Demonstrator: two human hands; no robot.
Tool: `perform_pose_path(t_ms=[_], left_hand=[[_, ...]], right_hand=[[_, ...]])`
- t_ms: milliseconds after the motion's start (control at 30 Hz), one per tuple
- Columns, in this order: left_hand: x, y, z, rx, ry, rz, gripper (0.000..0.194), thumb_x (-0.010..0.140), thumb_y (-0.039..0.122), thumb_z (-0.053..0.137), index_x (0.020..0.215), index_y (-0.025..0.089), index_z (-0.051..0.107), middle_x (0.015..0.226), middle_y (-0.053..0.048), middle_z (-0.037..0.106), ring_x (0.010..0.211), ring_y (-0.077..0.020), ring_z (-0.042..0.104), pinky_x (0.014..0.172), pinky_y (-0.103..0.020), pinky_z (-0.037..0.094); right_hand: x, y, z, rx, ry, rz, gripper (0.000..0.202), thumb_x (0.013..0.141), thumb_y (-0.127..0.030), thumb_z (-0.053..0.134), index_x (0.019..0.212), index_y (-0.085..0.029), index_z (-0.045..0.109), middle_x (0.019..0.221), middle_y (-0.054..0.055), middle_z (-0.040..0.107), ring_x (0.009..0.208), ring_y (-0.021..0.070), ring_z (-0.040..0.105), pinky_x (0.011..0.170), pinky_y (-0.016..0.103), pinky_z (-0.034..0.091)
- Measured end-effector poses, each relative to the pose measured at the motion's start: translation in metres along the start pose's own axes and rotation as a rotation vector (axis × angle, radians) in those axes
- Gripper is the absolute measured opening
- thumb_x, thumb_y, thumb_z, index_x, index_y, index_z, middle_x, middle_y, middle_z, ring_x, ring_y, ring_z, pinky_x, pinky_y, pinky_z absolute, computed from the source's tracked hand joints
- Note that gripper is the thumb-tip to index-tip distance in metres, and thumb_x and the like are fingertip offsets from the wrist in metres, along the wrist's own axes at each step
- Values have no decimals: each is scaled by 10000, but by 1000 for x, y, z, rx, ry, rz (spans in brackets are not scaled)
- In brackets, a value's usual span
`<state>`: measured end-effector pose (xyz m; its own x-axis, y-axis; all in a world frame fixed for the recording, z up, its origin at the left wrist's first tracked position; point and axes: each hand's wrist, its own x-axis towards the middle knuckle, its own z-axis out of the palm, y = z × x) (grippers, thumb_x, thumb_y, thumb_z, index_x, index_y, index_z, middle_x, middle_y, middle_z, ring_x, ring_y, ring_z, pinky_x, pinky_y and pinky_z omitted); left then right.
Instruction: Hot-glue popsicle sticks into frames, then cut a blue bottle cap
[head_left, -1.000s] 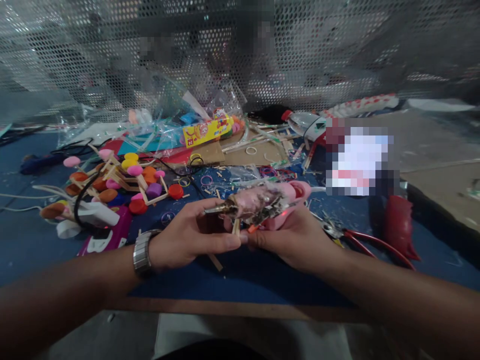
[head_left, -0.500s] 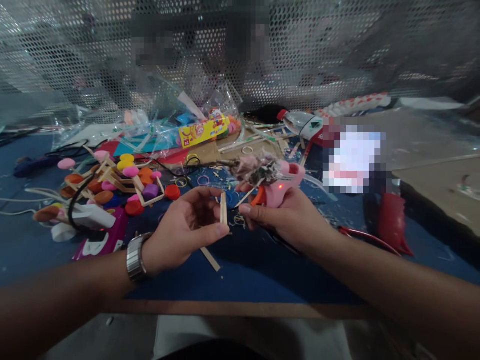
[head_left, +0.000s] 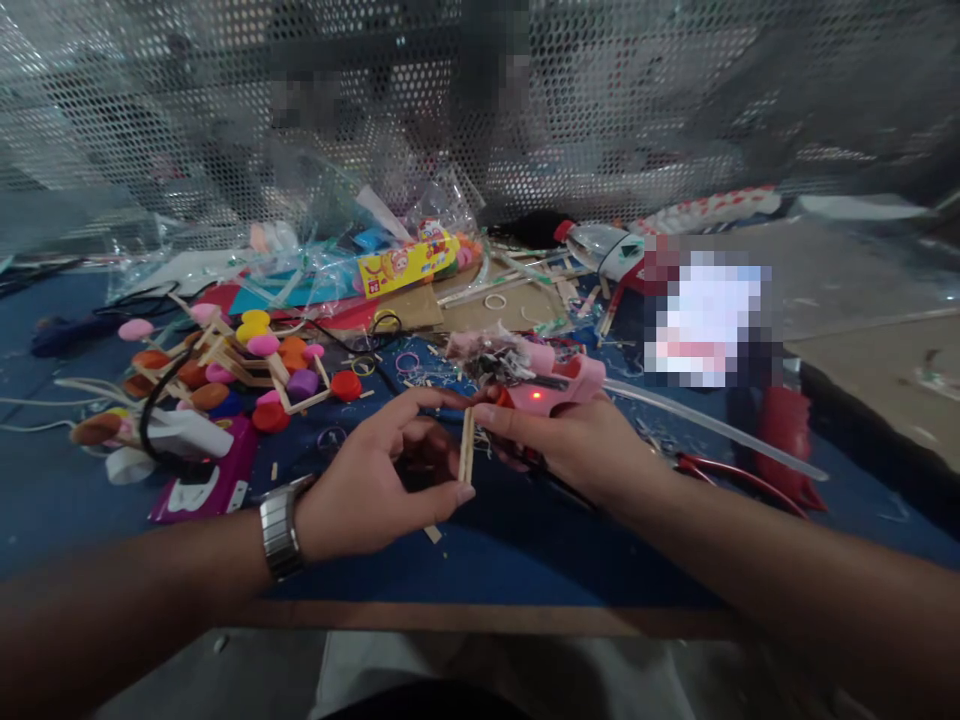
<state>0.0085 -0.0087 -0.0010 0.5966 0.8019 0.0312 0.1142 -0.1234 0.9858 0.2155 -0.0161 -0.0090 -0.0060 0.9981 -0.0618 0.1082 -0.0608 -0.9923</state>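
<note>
Between the thumb and fingers of my left hand (head_left: pixel 382 470) are short wooden sticks (head_left: pixel 466 447), held upright side by side. My right hand (head_left: pixel 581 440) is wrapped round a pink hot glue gun (head_left: pixel 559 385) whose red light is lit. Dirty grey residue covers the gun's front end, and a clear glue stick (head_left: pixel 720 425) juts from its back. The right thumb is close to the top of the wooden sticks; whether it touches them I cannot tell. A loose flat stick (head_left: pixel 433 534) lies on the table below my left hand.
Left of my hands stands a stick structure with coloured clay pieces (head_left: pixel 255 360), beside a purple-and-white power strip (head_left: pixel 214 475). Farther back are a yellow package (head_left: pixel 409 262) and a plastic bottle (head_left: pixel 615 245). To the right lie a blurred bright screen (head_left: pixel 705 310) and red-handled pliers (head_left: pixel 735 475).
My left hand has moved slightly right and down with the sticks. The glue gun has turned and shifted left, closer to them, and its glue stick now shows at the back.
</note>
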Motion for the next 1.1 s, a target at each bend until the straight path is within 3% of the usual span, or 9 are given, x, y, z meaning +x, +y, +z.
perform_pose_path(t_ms=[233, 433, 700, 900, 1100], left_hand=[[-2, -1, -1, 212, 23, 99, 511, 821, 176, 783, 1284, 187, 569, 851, 1, 741, 752, -140, 705, 720, -250, 584], [-3, 0, 0, 271, 29, 95, 519, 846, 236, 788, 1312, 186, 564, 870, -11, 748, 779, -162, 711, 746, -279, 586], [-1, 3, -1, 238, 63, 38, 531, 839, 228, 774, 1322, 162, 564, 883, -23, 722, 772, -161, 698, 730, -277, 585], [-3, 5, -1, 273, 55, 88, 504, 856, 218, 736, 1324, 148, 563, 881, -24, 690, 758, -151, 663, 711, -272, 566], [-3, 2, -1, 207, 27, 110, 531, 861, 181, 717, 1358, 179, 531, 880, -8, 666, 741, -134, 645, 688, -249, 561]], right_hand=[[-1, -6, 0, -40, 15, 38, 292, 662, -465, 834, 757, -214, 720, 736, 36, 742, 734, 228, 668, 651, 348, 536], [-2, -11, 2, 48, -28, 72, 300, 652, -455, 843, 648, -223, 654, 603, -2, 643, 563, 166, 553, 528, 314, 460], [-3, -14, 1, 71, 0, 51, 293, 666, -441, 871, 720, -202, 710, 562, -32, 620, 493, 123, 492, 469, 274, 397], [-3, -18, 0, -14, 18, -13, 231, 673, -402, 864, 770, -224, 752, 565, -36, 620, 523, 142, 502, 519, 296, 431], [-1, -13, -2, -39, 62, 10, 322, 637, -498, 874, 710, -229, 713, 591, -3, 643, 560, 172, 532, 519, 316, 449]])
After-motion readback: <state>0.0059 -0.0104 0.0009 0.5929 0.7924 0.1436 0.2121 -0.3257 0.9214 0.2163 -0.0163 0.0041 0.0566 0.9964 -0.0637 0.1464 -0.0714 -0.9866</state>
